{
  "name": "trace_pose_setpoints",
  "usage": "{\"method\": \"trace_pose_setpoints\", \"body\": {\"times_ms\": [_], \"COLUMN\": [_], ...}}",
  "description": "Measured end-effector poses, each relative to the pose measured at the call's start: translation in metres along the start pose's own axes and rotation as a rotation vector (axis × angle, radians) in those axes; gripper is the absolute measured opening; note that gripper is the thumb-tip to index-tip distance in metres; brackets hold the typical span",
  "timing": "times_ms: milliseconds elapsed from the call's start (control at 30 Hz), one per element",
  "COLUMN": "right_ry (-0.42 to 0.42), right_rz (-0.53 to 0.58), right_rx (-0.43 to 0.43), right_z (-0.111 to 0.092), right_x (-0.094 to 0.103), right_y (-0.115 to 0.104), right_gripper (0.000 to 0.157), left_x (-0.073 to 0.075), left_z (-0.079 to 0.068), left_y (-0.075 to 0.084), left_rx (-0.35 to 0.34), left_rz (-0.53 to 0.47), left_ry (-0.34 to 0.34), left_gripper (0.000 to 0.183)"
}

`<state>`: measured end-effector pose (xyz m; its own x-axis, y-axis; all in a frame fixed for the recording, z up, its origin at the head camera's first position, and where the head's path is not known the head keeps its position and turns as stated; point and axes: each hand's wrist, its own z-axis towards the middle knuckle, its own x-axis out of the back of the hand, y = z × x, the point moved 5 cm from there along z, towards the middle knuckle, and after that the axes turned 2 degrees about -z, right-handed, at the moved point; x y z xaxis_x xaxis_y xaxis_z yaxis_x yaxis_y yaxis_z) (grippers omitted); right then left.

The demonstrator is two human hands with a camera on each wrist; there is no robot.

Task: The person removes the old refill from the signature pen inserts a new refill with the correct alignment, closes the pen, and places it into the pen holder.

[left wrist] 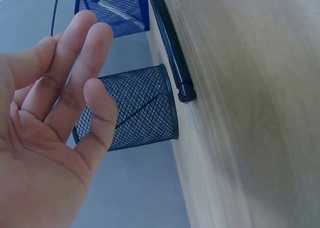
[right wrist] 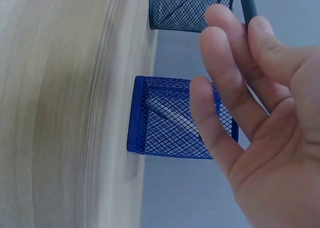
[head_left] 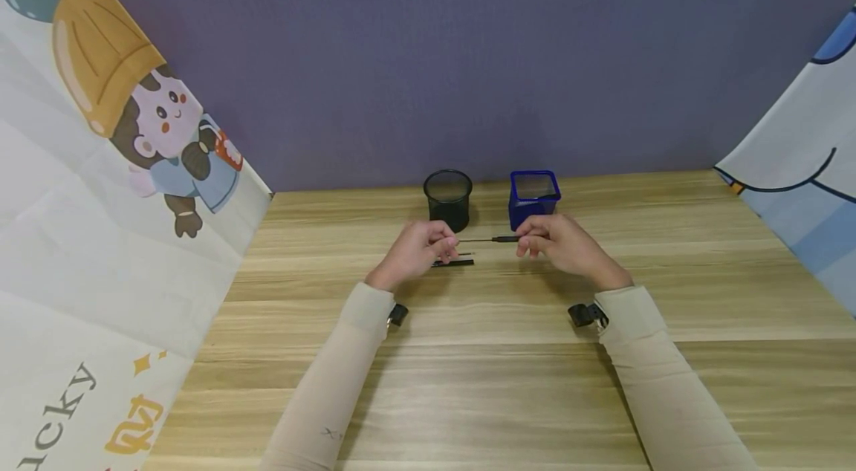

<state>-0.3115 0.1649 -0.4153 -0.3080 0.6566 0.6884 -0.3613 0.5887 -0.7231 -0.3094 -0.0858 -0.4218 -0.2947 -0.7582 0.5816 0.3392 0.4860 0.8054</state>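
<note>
The wood-grain desk (head_left: pixel 468 382) is the largest thing here. Above it, the left hand (head_left: pixel 424 248) and the right hand (head_left: pixel 562 244) face each other, each with thumb and fingertip pressed together and other fingers loosely spread. Behind the right hand there stands a square blue mesh holder (head_left: pixel 533 196), and through its mesh a pale stick (right wrist: pixel 172 118) is visible. The round black mesh holder (head_left: pixel 448 196) stands behind the left hand. Between the two hands, in the air, is the slim rod (head_left: pixel 495 239): the left hand pinches its thin end, while the right hand grips its thicker black end. Under the left hand, apart from it, a black tube (left wrist: pixel 172 45) lies on the desk. Just beside the tube lies a very thin piece (head_left: pixel 466 254), too small to identify.
</note>
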Motion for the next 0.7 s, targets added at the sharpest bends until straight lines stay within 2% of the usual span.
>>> {"method": "trace_pose_setpoints", "body": {"times_ms": [700], "right_ry": [-0.018], "right_rz": [0.004], "right_rx": [-0.010], "right_z": [0.0005], "right_x": [-0.0026], "right_y": [-0.0022], "right_gripper": [0.019], "left_x": [-0.0061], "left_z": [-0.0012], "left_y": [0.0052], "left_rx": [-0.027], "left_rz": [-0.004], "left_ry": [-0.022], "left_gripper": [0.022]}}
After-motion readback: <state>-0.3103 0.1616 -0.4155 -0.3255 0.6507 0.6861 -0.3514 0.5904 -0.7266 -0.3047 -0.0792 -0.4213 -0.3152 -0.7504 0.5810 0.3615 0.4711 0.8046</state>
